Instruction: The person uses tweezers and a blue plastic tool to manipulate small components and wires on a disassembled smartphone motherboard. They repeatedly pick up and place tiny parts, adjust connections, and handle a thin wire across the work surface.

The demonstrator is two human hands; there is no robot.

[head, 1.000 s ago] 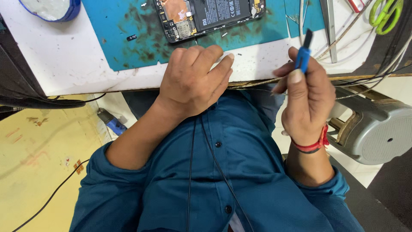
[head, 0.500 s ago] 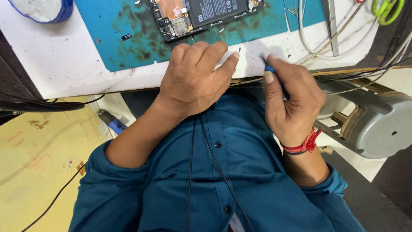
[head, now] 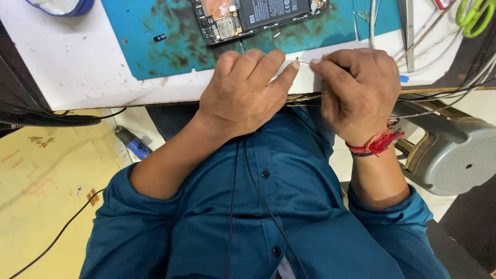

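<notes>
- Teal, stained and scuffed, a flat rubber work mat (head: 170, 41) lies on the white counter (head: 67, 62), and an opened black smartphone with its back cover off (head: 258, 15) rests on the mat's far part, circuit board and battery showing.
- The left hand (head: 243, 93) lies knuckles-up at the counter's near edge, fingers curled in a closed grip; its thumb tip presses toward the right hand, and what it pinches is too small to tell.
- The right hand (head: 356, 88) sits just beside it on the right, also closed, wrapped around a thin tool with a blue handle (head: 403, 79); only the handle's end peeks out on the right of the fist and a fine metal tip shows between the two hands.
- A red thread wristband (head: 374, 144) circles the right wrist.
- Metal tweezers (head: 405, 31) and green-handled scissors (head: 473, 18) lie far right on the counter, among white cables (head: 439, 57).
- A grey round stool (head: 460, 160) stands right of the person, below the counter.
- The person's teal buttoned shirt (head: 268, 217) fills the near part of the view.
</notes>
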